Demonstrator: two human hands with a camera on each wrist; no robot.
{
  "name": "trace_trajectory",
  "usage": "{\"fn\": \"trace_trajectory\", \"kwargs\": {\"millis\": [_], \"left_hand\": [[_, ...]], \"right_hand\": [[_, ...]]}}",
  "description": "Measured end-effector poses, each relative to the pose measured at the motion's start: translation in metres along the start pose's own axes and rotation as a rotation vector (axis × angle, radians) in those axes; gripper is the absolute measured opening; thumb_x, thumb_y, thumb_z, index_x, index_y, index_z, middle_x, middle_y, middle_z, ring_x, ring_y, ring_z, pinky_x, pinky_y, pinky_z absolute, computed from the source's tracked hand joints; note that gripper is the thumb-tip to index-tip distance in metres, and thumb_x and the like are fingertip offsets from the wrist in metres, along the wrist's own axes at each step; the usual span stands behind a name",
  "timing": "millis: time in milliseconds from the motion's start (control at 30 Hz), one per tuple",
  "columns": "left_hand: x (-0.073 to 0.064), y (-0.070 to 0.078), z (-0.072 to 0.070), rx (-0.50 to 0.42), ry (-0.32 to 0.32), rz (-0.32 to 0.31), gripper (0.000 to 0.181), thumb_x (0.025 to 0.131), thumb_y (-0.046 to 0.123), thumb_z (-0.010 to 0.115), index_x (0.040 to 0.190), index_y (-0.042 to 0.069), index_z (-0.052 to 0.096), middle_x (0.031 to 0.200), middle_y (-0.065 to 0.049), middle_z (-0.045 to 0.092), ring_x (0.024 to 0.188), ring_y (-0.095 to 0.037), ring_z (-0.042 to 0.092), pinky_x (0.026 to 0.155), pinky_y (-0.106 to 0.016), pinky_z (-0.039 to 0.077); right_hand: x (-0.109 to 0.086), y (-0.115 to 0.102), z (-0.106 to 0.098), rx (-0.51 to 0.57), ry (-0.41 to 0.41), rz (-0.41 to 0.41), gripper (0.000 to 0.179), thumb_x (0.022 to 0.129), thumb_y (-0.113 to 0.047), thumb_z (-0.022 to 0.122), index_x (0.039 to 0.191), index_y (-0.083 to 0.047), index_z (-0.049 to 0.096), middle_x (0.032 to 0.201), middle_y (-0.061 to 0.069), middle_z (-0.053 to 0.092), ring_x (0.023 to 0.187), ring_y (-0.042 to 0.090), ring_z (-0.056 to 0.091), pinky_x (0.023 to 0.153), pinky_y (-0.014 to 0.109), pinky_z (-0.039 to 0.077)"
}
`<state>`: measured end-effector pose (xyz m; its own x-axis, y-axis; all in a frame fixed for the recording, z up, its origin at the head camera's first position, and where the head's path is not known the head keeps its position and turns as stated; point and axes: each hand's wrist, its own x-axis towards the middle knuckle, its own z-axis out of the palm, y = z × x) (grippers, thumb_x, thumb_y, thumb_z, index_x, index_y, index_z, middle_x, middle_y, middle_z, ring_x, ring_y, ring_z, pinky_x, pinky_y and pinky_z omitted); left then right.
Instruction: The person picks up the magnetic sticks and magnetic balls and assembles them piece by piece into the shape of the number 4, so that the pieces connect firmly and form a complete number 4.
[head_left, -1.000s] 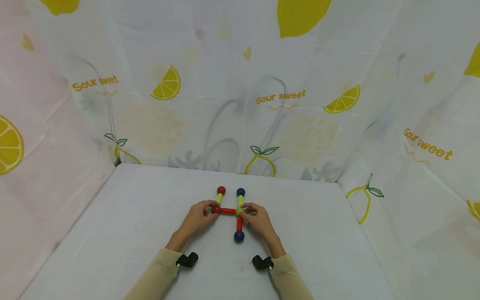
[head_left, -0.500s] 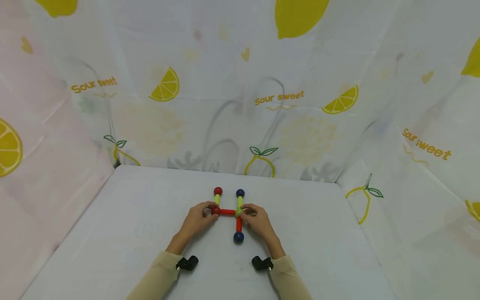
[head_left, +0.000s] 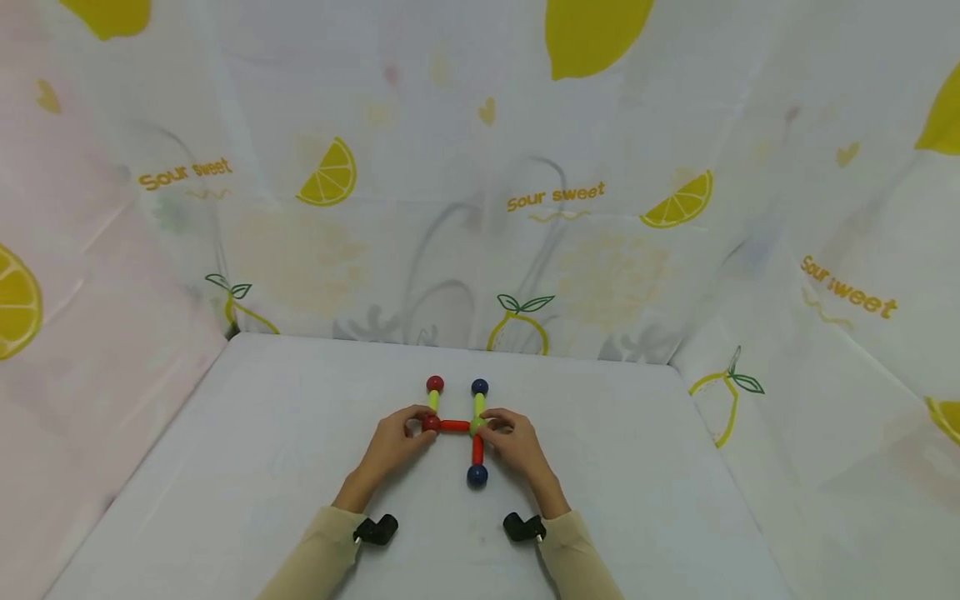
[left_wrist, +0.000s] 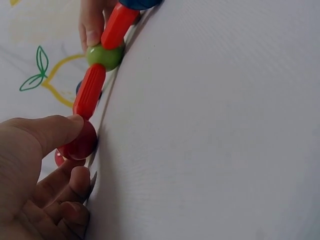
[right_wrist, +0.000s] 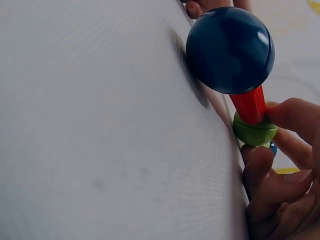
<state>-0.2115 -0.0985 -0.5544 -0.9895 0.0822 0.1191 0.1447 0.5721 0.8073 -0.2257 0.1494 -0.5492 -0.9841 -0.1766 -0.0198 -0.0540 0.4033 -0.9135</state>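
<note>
A ball-and-stick construction lies on the white table (head_left: 622,475), between both hands. My left hand (head_left: 393,437) pinches its dark red ball (left_wrist: 82,142) between thumb and fingers. From that ball a red stick (head_left: 454,426) runs right to a green ball (right_wrist: 255,132), which my right hand (head_left: 519,442) pinches. A yellow-green stick (head_left: 433,400) leads from the dark red ball to a far red ball (head_left: 435,383). Another yellow-green stick (head_left: 479,405) joins the green ball to a far blue ball (head_left: 480,386). Toward me, a red stick (head_left: 477,450) ends in a near blue ball (head_left: 477,476).
Behind and on both sides of the table hangs a white cloth (head_left: 420,250) printed with lemons and lettering. A black wrist camera (head_left: 377,529) sits at the left cuff, and a second black camera (head_left: 523,527) at the right cuff.
The far red ball and its yellow-green stick have swung slightly left, now standing nearly parallel to the other yellow-green stick. Both hands keep their grip on the dark red and green balls.
</note>
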Motion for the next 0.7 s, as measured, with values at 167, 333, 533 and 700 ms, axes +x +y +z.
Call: {"fn": "trace_trajectory", "kwargs": {"millis": [167, 333, 533, 700], "left_hand": [[-0.0008, 0.0017, -0.0012, -0.014, -0.007, -0.03, 0.034, 0.09, 0.015, 0.08, 0.122, 0.014, 0.072, 0.113, -0.004, 0.072, 0.071, -0.013, 0.049, 0.062, -0.024, 0.04], [-0.0026, 0.003, -0.0008, -0.023, -0.005, -0.036, 0.034, 0.09, 0.015, 0.08, 0.123, 0.015, 0.072, 0.112, -0.003, 0.072, 0.072, -0.013, 0.048, 0.062, -0.024, 0.039], [-0.0035, 0.0032, -0.0005, -0.015, -0.003, -0.04, 0.034, 0.09, 0.016, 0.08, 0.123, 0.015, 0.073, 0.109, -0.003, 0.072, 0.069, -0.013, 0.048, 0.06, -0.024, 0.037], [-0.0059, 0.0016, -0.0002, -0.012, 0.003, -0.04, 0.034, 0.09, 0.018, 0.08, 0.124, 0.016, 0.073, 0.107, -0.003, 0.071, 0.067, -0.013, 0.047, 0.058, -0.024, 0.036]], "right_hand": [[-0.0004, -0.0026, -0.0008, 0.01, -0.005, -0.015, 0.028, 0.093, -0.023, 0.076, 0.116, -0.007, 0.075, 0.106, 0.015, 0.073, 0.07, 0.011, 0.059, 0.062, 0.025, 0.051], [0.0001, -0.0006, -0.0026, 0.015, -0.01, -0.035, 0.028, 0.094, -0.02, 0.076, 0.118, -0.007, 0.076, 0.108, 0.016, 0.074, 0.075, 0.013, 0.062, 0.065, 0.025, 0.053], [0.002, 0.0047, -0.0033, -0.006, -0.012, -0.038, 0.028, 0.095, -0.021, 0.075, 0.119, -0.007, 0.076, 0.109, 0.015, 0.074, 0.081, 0.014, 0.064, 0.069, 0.025, 0.055], [0.0016, 0.0055, -0.0015, 0.004, -0.012, -0.009, 0.029, 0.094, -0.022, 0.075, 0.12, -0.008, 0.076, 0.11, 0.014, 0.074, 0.081, 0.013, 0.064, 0.069, 0.024, 0.054]]}}
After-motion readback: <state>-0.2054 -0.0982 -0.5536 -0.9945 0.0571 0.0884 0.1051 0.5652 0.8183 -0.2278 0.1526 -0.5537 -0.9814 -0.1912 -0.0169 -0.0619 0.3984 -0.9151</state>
